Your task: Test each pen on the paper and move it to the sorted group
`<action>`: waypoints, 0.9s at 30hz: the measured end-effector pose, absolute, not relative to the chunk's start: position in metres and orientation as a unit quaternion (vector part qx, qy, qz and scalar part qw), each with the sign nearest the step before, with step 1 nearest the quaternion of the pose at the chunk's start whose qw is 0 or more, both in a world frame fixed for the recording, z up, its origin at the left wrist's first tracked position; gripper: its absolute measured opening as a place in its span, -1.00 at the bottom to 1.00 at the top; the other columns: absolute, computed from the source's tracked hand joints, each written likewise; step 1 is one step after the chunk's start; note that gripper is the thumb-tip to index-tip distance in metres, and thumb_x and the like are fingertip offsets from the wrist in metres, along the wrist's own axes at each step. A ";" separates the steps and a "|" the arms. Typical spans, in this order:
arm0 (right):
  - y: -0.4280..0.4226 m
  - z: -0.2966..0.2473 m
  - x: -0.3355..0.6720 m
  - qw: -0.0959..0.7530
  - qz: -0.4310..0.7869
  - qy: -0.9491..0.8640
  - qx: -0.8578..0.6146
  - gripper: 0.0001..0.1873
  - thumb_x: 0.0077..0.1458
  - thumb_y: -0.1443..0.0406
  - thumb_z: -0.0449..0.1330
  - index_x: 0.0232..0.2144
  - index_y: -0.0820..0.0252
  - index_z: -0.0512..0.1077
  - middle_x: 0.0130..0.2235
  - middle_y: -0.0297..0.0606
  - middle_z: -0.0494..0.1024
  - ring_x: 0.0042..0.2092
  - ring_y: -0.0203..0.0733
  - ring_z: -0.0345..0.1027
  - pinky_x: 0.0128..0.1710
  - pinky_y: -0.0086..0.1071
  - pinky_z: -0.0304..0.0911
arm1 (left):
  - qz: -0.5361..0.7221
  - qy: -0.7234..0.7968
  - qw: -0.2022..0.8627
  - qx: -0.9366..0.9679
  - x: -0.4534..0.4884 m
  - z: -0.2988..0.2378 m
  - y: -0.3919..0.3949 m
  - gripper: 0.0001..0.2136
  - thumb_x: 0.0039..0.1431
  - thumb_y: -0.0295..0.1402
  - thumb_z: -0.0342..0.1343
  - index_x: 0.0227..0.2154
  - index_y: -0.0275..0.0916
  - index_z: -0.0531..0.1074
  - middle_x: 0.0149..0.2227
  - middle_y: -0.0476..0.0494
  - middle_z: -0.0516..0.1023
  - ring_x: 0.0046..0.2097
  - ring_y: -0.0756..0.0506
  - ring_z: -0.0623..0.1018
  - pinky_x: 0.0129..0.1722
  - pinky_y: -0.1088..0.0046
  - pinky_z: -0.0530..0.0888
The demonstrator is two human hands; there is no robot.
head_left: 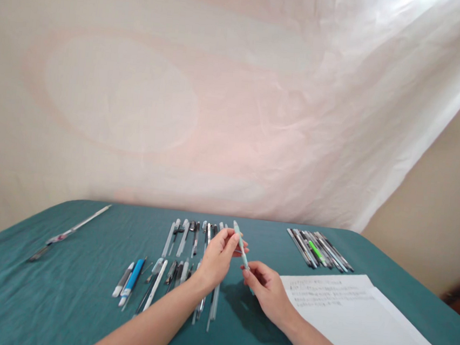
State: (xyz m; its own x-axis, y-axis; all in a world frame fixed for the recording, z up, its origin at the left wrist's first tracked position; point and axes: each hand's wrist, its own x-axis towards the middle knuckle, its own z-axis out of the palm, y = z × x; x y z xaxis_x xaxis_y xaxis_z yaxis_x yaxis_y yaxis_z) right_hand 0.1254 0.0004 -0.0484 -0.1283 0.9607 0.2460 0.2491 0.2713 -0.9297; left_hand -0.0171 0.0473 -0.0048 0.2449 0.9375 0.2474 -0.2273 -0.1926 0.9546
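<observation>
While the left hand (217,258) pinches the pale-green pen's (241,244) upper barrel, the right hand (265,287) clamps its lower tip, above the teal tablecloth (80,288). Any twisting calls for firm opposing grips.

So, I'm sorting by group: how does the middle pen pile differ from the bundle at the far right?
The middle pile is bigger and loosely spread; the right bundle is small and packed tight. The middle pile is mostly white and grey with one blue pen; the right bundle is darker with one green pen. Both lie on the teal cloth.
</observation>
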 end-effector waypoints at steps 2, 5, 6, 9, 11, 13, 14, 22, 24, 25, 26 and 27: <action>0.001 -0.048 0.125 0.466 0.378 -0.648 -0.469 -0.70 0.07 0.13 0.07 -0.31 0.25 0.41 -0.51 -0.35 0.36 -0.50 -0.33 0.15 -0.51 -0.47 0.05 | 0.533 0.319 0.551 0.557 -0.018 -0.003 0.049 -0.77 0.11 -0.19 -0.02 -0.34 -0.30 0.28 -0.39 -0.12 0.47 -0.33 -0.06 0.52 -0.30 0.36 0.47; 0.001 -0.048 0.125 0.463 0.376 -0.651 -0.470 -0.70 0.06 0.12 0.07 -0.31 0.24 0.41 -0.52 -0.35 0.36 -0.50 -0.34 0.15 -0.52 -0.47 0.05 | 0.539 0.327 0.546 0.552 -0.020 0.001 0.050 -0.76 0.09 -0.18 0.00 -0.36 -0.29 0.28 -0.40 -0.11 0.48 -0.34 -0.07 0.53 -0.31 0.35 0.47; 0.001 -0.048 0.125 0.461 0.375 -0.652 -0.470 -0.69 0.06 0.12 0.07 -0.31 0.24 0.41 -0.52 -0.36 0.36 -0.50 -0.34 0.15 -0.52 -0.47 0.05 | 0.542 0.329 0.544 0.550 -0.021 0.002 0.050 -0.76 0.08 -0.18 0.01 -0.36 -0.29 0.28 -0.40 -0.11 0.48 -0.35 -0.07 0.53 -0.31 0.36 0.47; 0.000 -0.047 0.125 0.457 0.372 -0.657 -0.470 -0.70 0.07 0.12 0.07 -0.31 0.24 0.42 -0.52 -0.36 0.36 -0.50 -0.34 0.16 -0.51 -0.47 0.06 | 0.546 0.337 0.542 0.542 -0.022 0.005 0.051 -0.75 0.07 -0.17 0.02 -0.38 -0.29 0.27 -0.42 -0.09 0.48 -0.36 -0.07 0.54 -0.32 0.36 0.47; -0.001 -0.046 0.125 0.454 0.370 -0.661 -0.469 -0.70 0.07 0.13 0.07 -0.31 0.24 0.42 -0.51 -0.35 0.37 -0.49 -0.33 0.17 -0.49 -0.46 0.08 | 0.545 0.341 0.546 0.537 -0.023 0.005 0.052 -0.74 0.06 -0.16 0.03 -0.38 -0.29 0.26 -0.43 -0.09 0.48 -0.38 -0.07 0.54 -0.34 0.36 0.48; -0.002 -0.045 0.125 0.449 0.369 -0.666 -0.468 -0.70 0.07 0.13 0.07 -0.30 0.24 0.42 -0.51 -0.35 0.37 -0.48 -0.33 0.18 -0.49 -0.46 0.09 | 0.544 0.345 0.548 0.534 -0.024 0.004 0.052 -0.73 0.06 -0.15 0.03 -0.36 -0.28 0.25 -0.43 -0.09 0.49 -0.40 -0.07 0.54 -0.37 0.37 0.48; -0.002 -0.044 0.125 0.447 0.368 -0.668 -0.467 -0.71 0.07 0.14 0.06 -0.30 0.24 0.41 -0.51 -0.35 0.37 -0.48 -0.33 0.18 -0.48 -0.46 0.09 | 0.543 0.347 0.548 0.534 -0.025 0.004 0.052 -0.73 0.06 -0.14 0.03 -0.36 -0.27 0.25 -0.43 -0.09 0.49 -0.41 -0.07 0.54 -0.39 0.38 0.48; -0.005 -0.045 0.123 0.463 0.376 -0.667 -0.447 -0.66 0.07 0.25 0.04 -0.08 0.20 0.29 -0.55 -0.39 0.36 -0.51 -0.32 0.20 -0.50 -0.45 0.12 | 0.527 0.352 0.555 0.538 -0.019 -0.002 0.047 -0.73 0.05 -0.14 0.03 -0.36 -0.27 0.23 -0.40 -0.08 0.48 -0.44 -0.06 0.54 -0.45 0.42 0.47; -0.006 -0.043 0.123 0.469 0.384 -0.660 -0.444 -0.68 0.08 0.23 0.03 -0.11 0.20 0.31 -0.59 -0.42 0.29 -0.55 -0.35 0.14 -0.54 -0.47 0.09 | 0.521 0.336 0.578 0.531 -0.014 -0.006 0.044 -0.72 0.04 -0.13 0.03 -0.38 -0.27 0.22 -0.41 -0.08 0.48 -0.45 -0.06 0.53 -0.45 0.41 0.48; -0.007 -0.042 0.122 0.476 0.387 -0.652 -0.445 -0.69 0.09 0.21 0.02 -0.14 0.21 0.33 -0.61 -0.44 0.25 -0.58 -0.37 0.10 -0.57 -0.48 0.06 | 0.516 0.326 0.591 0.527 -0.012 -0.008 0.042 -0.72 0.04 -0.13 0.04 -0.39 -0.26 0.21 -0.42 -0.09 0.48 -0.45 -0.06 0.53 -0.44 0.40 0.47; -0.007 -0.042 0.122 0.483 0.387 -0.644 -0.449 -0.69 0.10 0.18 0.00 -0.16 0.22 0.35 -0.63 -0.45 0.21 -0.60 -0.38 0.05 -0.60 -0.49 0.03 | 0.512 0.316 0.603 0.524 -0.010 -0.009 0.040 -0.72 0.04 -0.14 0.04 -0.40 -0.26 0.20 -0.42 -0.09 0.49 -0.44 -0.06 0.53 -0.43 0.39 0.47; -0.007 -0.041 0.122 0.490 0.386 -0.637 -0.453 -0.67 0.12 0.15 -0.02 -0.19 0.23 0.36 -0.64 -0.47 0.18 -0.62 -0.39 0.01 -0.62 -0.49 0.00 | 0.510 0.307 0.611 0.523 -0.008 -0.011 0.039 -0.73 0.05 -0.15 0.04 -0.41 -0.26 0.20 -0.42 -0.09 0.49 -0.44 -0.06 0.53 -0.41 0.39 0.47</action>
